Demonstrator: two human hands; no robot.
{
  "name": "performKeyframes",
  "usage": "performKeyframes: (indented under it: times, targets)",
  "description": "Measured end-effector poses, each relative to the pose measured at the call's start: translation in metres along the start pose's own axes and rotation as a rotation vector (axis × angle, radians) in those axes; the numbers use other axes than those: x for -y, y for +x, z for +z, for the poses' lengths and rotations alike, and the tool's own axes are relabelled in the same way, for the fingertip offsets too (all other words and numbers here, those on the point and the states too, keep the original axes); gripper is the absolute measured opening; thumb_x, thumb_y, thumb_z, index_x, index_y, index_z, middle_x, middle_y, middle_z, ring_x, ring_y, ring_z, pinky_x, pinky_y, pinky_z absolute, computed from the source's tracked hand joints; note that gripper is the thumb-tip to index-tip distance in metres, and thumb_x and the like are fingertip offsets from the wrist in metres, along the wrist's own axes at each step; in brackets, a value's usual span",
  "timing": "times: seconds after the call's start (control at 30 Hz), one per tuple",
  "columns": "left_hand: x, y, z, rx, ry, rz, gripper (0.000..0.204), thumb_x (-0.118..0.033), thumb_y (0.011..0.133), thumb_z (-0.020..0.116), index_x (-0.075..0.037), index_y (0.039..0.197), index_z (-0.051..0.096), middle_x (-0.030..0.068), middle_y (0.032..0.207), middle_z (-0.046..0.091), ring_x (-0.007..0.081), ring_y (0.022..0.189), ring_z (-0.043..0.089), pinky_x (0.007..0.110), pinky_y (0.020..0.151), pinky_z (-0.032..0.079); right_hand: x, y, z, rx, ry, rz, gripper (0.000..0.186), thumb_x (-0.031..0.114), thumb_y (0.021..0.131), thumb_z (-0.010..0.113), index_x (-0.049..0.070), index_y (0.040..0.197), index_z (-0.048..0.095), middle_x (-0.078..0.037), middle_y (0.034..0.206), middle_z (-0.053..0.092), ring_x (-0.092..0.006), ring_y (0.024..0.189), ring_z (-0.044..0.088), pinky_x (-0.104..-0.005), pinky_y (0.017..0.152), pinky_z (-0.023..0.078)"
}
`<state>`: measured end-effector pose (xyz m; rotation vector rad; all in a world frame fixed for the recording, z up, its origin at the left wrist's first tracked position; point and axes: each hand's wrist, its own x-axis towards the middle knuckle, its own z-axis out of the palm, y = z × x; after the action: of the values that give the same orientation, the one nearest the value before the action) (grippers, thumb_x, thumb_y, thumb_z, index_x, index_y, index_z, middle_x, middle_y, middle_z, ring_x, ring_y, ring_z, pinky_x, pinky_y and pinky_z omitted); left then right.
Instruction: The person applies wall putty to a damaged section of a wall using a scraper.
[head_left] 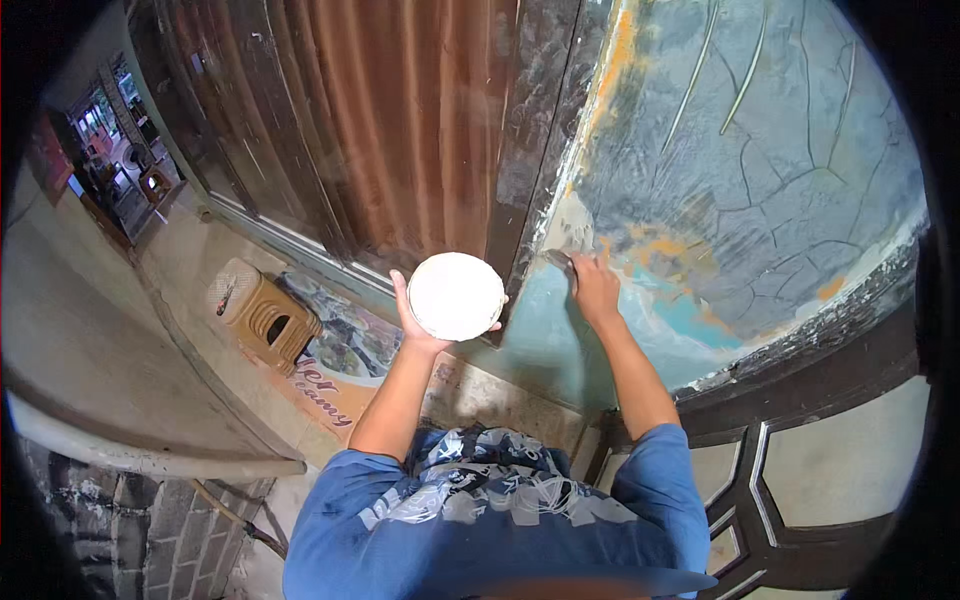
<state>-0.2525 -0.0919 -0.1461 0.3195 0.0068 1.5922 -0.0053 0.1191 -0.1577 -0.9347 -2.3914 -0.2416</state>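
My left hand (413, 325) holds up a round white dish (457, 297) from below and its left side, with fingertips showing at its right edge. The dish looks evenly white, so I cannot tell whether paste fills it. At the wall (545, 320), my right hand (597, 288) grips a small putty knife (557, 258). Its blade lies against the surface near the door frame, just below a pale smeared patch (570, 225). Around it the wall is turquoise, with orange and grey areas to the right.
A tan plastic stool (265, 310) with small items on top stands at the left on a printed sheet (345, 340). Ahead is a brown curtained door (390, 130). A dark-framed panel (840, 460) is at the lower right, and a grey block wall (150, 530) at the lower left.
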Motion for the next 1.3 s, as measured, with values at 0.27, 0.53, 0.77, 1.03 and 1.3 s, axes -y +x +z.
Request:
performKeyframes:
  times: [0.27,0.53,0.77,1.03,1.3]
  targets:
    - [0.006,0.001,0.005,-0.027,0.035,0.019,0.115,-0.096,0.074,0.037,-0.011,0.151,0.039,0.0307,0.15,0.041,0.0619,0.128,0.044,0.083,0.093,0.039,0.012,-0.012,0.001,0.095,-0.018,-0.084,0.037,0.006,0.079,0.065,0.014,0.115,0.061,-0.004,0.099,0.065,-0.0304,0.098,0.06,-0.0467,0.07,0.055]
    - [0.011,0.0,0.009,-0.022,-0.058,0.016,0.115,-0.096,0.073,0.039,-0.012,0.152,0.037,0.0299,0.152,0.039,0.064,0.128,0.042,0.085,0.093,0.036,0.021,0.028,-0.061,-0.161,0.208,0.02,0.019,0.013,0.09,0.064,0.01,0.109,0.061,-0.008,0.098,0.068,-0.0345,0.096,0.063,-0.049,0.077,0.052]
    - [0.031,0.008,0.012,0.011,0.019,0.008,0.112,-0.095,0.075,0.037,-0.013,0.152,0.039,0.0263,0.153,0.04,0.0562,0.133,0.043,0.085,0.094,0.035,0.027,0.049,-0.102,0.458,1.147,0.358,0.026,0.015,0.097,0.061,-0.003,0.116,0.064,-0.011,0.102,0.071,-0.0155,0.093,0.065,-0.0321,0.085,0.051]
    - [0.049,0.012,0.023,-0.087,0.001,0.047,0.113,-0.095,0.076,0.034,-0.011,0.151,0.04,0.0256,0.151,0.043,0.0552,0.131,0.046,0.086,0.089,0.038,0.014,0.04,-0.104,0.655,1.219,0.462,0.026,0.021,0.102,0.061,-0.001,0.114,0.067,-0.003,0.101,0.072,-0.0093,0.088,0.064,-0.0275,0.082,0.051]
    - [0.066,0.02,0.024,-0.047,-0.004,0.034,0.113,-0.096,0.075,0.035,-0.013,0.152,0.039,0.0242,0.153,0.04,0.0555,0.133,0.044,0.086,0.091,0.035,-0.018,0.027,-0.091,0.62,1.578,0.665,0.028,0.022,0.104,0.056,0.004,0.126,0.059,-0.001,0.104,0.07,-0.0049,0.078,0.067,-0.0223,0.064,0.055]
